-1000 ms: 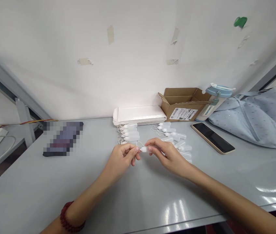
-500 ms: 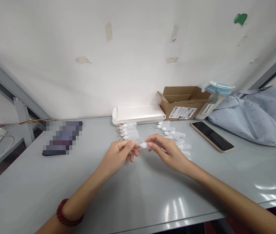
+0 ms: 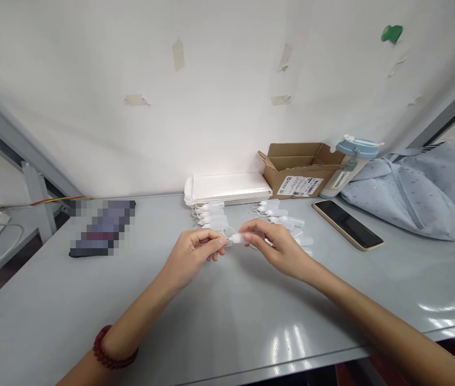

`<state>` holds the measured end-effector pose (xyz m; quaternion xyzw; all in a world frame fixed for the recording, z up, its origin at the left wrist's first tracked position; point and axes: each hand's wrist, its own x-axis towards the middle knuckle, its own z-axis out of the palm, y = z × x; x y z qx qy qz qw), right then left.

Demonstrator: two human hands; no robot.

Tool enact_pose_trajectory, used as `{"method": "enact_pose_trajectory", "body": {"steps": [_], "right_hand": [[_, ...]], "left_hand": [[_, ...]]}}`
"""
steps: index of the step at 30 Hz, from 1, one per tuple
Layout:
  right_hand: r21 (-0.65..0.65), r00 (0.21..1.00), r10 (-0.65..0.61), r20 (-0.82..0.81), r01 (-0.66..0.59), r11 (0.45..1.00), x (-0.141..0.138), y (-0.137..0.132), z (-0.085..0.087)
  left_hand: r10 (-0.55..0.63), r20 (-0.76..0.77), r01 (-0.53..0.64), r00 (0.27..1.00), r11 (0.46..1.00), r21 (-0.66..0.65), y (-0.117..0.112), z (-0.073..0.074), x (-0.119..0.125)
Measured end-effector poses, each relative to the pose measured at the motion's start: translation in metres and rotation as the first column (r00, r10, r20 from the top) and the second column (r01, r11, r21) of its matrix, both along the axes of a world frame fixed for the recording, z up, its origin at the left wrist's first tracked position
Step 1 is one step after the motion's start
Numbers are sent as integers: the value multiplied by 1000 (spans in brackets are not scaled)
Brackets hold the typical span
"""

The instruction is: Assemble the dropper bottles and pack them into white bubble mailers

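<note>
Over the middle of the grey table (image 3: 219, 316), my two hands meet on one small white plastic bottle (image 3: 236, 238). My right hand (image 3: 276, 247) pinches the bottle's body. My left hand (image 3: 193, 254) has its fingers closed in a pinch at the bottle's tip, where a thin white string shows. A red bead bracelet (image 3: 110, 356) is on my left wrist. Behind my hands lie two rows of like bottles: a left row (image 3: 213, 214) and a right row (image 3: 281, 219), partly hidden by my right hand.
A flat white stack (image 3: 229, 187) lies against the wall. Beside it stand an open cardboard box (image 3: 298, 169) and a blue-lidded tumbler (image 3: 350, 165). A phone (image 3: 347, 224) and a pale blue cloth bag (image 3: 408, 195) lie right. A blurred dark object (image 3: 102, 227) lies left.
Both hands stay pinched on the small bottle; they have drifted slightly up and away from me, and the view has shifted a little.
</note>
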<state>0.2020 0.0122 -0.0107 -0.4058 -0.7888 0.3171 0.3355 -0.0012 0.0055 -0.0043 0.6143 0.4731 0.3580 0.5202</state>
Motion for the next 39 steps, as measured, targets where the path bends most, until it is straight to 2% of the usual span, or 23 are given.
{"method": "enact_pose_trajectory", "body": {"steps": [9, 14, 20, 25, 31, 39], "right_hand": [[27, 1000, -5, 23, 5, 1000, 3, 2, 1], [65, 1000, -26, 17, 24, 998, 5, 4, -1], [196, 999, -37, 24, 32, 980, 0, 1, -8], [298, 995, -59, 81, 32, 954, -1, 5, -17], [262, 996, -43, 75, 22, 965, -4, 11, -30], [216, 997, 1, 81, -18, 976, -7, 14, -42]], "left_hand": [[2, 14, -2, 1000, 1000, 21, 3, -1, -3], [18, 48, -17, 999, 999, -28, 7, -5, -10], [-29, -47, 26, 998, 998, -55, 5, -4, -4], [1, -165, -9, 986, 999, -50, 13, 1, -19], [-11, -265, -16, 964, 995, -99, 23, 0, -36], [35, -239, -75, 970, 985, -158, 28, -10, -35]]}}
